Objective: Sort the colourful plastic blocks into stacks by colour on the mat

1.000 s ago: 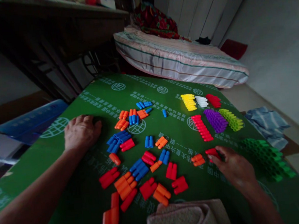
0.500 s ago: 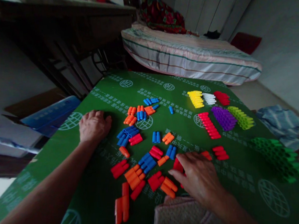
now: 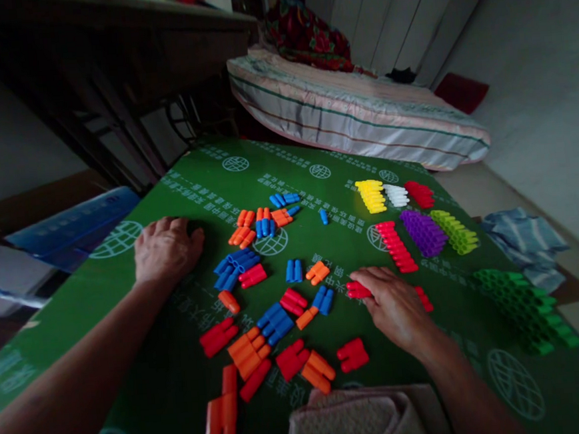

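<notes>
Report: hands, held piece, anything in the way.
Right hand gripping red piece. Left hand resting on green tabletop. Right hand partly hides another red piece.

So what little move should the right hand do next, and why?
Perhaps the right hand should carry the small red plastic tube piece it seems to hold towards the other red plastic piece, partly hidden by that hand. Nearby, the long row of red plastic tubes and the purple plastic honeycomb block are each one colour, so matching reds seems sensible.

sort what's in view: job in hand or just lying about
Likely the job: red piece in the right hand, loose orange pieces, blue pieces, row of red pieces, purple block, green block
Likely just lying about: mattress, striped cloth, flowered bundle
</notes>
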Action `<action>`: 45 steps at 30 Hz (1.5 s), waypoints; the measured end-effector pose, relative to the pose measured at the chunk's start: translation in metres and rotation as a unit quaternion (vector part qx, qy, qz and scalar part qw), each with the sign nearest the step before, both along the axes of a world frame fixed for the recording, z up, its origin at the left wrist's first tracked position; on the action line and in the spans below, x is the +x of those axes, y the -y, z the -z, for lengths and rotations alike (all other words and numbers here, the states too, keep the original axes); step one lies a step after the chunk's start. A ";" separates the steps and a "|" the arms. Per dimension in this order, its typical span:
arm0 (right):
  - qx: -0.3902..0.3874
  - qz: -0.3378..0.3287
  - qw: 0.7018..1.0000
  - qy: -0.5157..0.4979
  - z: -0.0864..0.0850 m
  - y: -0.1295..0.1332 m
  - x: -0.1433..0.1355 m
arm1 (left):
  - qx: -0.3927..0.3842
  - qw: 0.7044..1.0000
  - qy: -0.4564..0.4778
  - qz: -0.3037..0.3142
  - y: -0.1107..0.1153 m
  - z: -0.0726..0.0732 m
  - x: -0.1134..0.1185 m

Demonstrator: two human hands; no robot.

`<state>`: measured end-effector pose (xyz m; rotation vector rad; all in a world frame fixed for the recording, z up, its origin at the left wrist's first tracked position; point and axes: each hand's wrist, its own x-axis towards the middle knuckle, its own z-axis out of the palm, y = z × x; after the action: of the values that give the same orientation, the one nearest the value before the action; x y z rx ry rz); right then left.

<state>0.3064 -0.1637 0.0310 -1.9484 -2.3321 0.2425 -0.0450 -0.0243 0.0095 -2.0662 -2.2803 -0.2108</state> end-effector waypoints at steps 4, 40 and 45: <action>0.027 0.107 0.992 0.060 0.003 0.003 -0.005 | 0.006 1.000 -0.005 -0.003 -0.002 0.001 -0.001; 0.017 0.302 0.953 0.008 0.002 -0.102 0.077 | -0.001 0.999 -0.036 -0.015 -0.012 0.007 -0.011; 0.003 0.306 0.952 0.016 0.001 -0.103 0.074 | 0.001 0.999 -0.034 -0.016 -0.011 0.006 -0.010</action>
<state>0.3807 -0.0609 0.0298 -2.5531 -1.6142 0.1487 -0.0546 -0.0135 0.0035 -2.0013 -2.2701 -0.1387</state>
